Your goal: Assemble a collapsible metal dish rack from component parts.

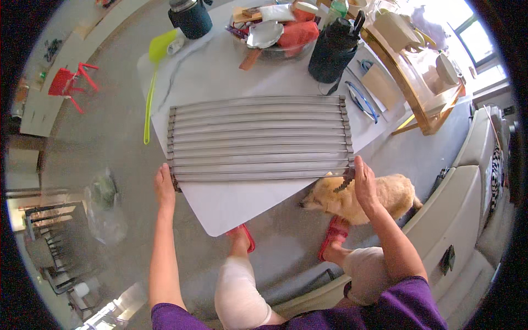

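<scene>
A roll-up drying rack [258, 137] of grey metal rods with grey end strips lies spread over the white table [214, 212]. Its near edge reaches past the tabletop on both sides. At the near left corner, my left hand [164, 186] is closed on the rack's end strip. My right hand [366, 182] grips the opposite near corner, where a short piece of the dark end strip hangs down. The fingers of both hands are partly hidden by the rack's edge.
Toward the back stand a dark bottle [333, 52], a dark flask [190, 21] and a bowl of packets [280, 52]. A yellow-green fly swatter [150, 99] lies left, glasses [361, 101] right. A tan dog [393, 192] stands below, near a sofa [440, 209].
</scene>
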A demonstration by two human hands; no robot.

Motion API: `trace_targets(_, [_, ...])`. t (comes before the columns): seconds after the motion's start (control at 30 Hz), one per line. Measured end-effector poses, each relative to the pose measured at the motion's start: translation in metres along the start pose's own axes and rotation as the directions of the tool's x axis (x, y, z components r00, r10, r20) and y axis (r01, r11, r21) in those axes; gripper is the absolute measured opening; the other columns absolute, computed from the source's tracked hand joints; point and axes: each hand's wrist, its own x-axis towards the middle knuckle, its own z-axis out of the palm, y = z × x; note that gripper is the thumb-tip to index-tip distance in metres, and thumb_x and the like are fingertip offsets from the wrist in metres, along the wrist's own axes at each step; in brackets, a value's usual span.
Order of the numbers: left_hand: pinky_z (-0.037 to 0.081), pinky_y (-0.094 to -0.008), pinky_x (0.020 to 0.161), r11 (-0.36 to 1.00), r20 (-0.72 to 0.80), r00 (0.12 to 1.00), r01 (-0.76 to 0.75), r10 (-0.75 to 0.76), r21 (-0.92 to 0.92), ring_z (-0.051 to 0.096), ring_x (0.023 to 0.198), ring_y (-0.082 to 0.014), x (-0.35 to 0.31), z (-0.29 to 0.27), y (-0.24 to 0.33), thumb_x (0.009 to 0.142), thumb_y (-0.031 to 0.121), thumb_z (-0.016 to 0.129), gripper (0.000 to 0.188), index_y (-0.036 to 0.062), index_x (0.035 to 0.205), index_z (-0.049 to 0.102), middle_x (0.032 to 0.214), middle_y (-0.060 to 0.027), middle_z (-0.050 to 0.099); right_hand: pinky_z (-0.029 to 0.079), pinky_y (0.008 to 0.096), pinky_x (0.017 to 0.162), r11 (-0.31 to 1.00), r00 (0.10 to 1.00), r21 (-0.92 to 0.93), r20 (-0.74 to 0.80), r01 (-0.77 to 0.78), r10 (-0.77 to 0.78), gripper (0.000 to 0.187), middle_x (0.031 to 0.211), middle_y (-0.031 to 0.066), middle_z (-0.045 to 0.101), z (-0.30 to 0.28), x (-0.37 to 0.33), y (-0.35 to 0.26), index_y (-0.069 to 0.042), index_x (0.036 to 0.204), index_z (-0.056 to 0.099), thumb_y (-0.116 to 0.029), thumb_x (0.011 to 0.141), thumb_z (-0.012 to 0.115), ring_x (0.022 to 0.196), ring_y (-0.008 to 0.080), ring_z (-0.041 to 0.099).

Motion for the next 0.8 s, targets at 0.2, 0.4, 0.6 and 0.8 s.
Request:
trace_targets(0.2, [0.041, -0.0397, 0.067, 0.986, -0.093, 0.993, -0.063, 0.078, 0.154, 0.053, 0.069, -0.0308, -0.013, 0.010, 0.004, 0.095, 0.036, 0.036, 0.049, -0.0078, 0.084, 0.056, 0.075, -0.0215, 0.060, 0.043, 0.0344, 0.053, 0.996, 0.998, 0.076, 0.035, -0.055, 0.052, 0.060, 0.049, 0.0071, 0.051, 0.014, -0.001, -0.005, -0.002, 0.062, 0.054, -0.045, 0.095, 0.026, 0.048, 0.0217, 0.052])
trace_targets(0.4, [0.043, -0.0379, 0.075, 0.994, -0.045, 0.999, 0.021, -0.016, 0.112, 0.058, 0.082, -0.0280, -0.015, 0.014, 0.009, 0.095, 0.038, 0.037, 0.049, -0.0053, 0.095, 0.060, 0.091, -0.0199, 0.063, 0.042, 0.0344, 0.052, 0.998, 0.998, -0.024, 0.035, -0.058, 0.059, 0.069, 0.048, 0.0076, 0.050, 0.014, 0.000, -0.024, -0.003, 0.052, 0.048, -0.049, 0.094, 0.020, 0.046, 0.0202, 0.050])
trace_targets(0.6, [0.041, -0.0419, 0.068, 0.977, -0.086, 0.996, 0.000, 0.019, 0.215, 0.057, 0.074, -0.0344, -0.011, 0.015, 0.008, 0.095, 0.035, 0.036, 0.047, -0.0061, 0.087, 0.058, 0.078, -0.0237, 0.060, 0.044, 0.0386, 0.057, 0.995, 0.996, 0.052, 0.021, -0.084, 0.083, 0.060, 0.046, 0.0103, 0.050, 0.019, 0.003, -0.017, 0.000, 0.060, 0.052, -0.041, 0.096, 0.027, 0.045, 0.0272, 0.051])
trace_targets(0.8, [0.042, -0.0409, 0.067, 0.993, -0.099, 0.989, -0.116, 0.114, -0.019, 0.057, 0.075, -0.0326, -0.014, 0.009, -0.023, 0.094, 0.037, 0.037, 0.044, -0.0030, 0.093, 0.057, 0.082, -0.0230, 0.059, 0.045, 0.0385, 0.062, 0.969, 0.997, 0.246, -0.068, -0.026, 0.044, 0.051, 0.067, 0.0140, 0.061, 0.032, 0.007, 0.004, 0.002, 0.081, 0.058, -0.041, 0.095, 0.033, 0.061, 0.0284, 0.056])
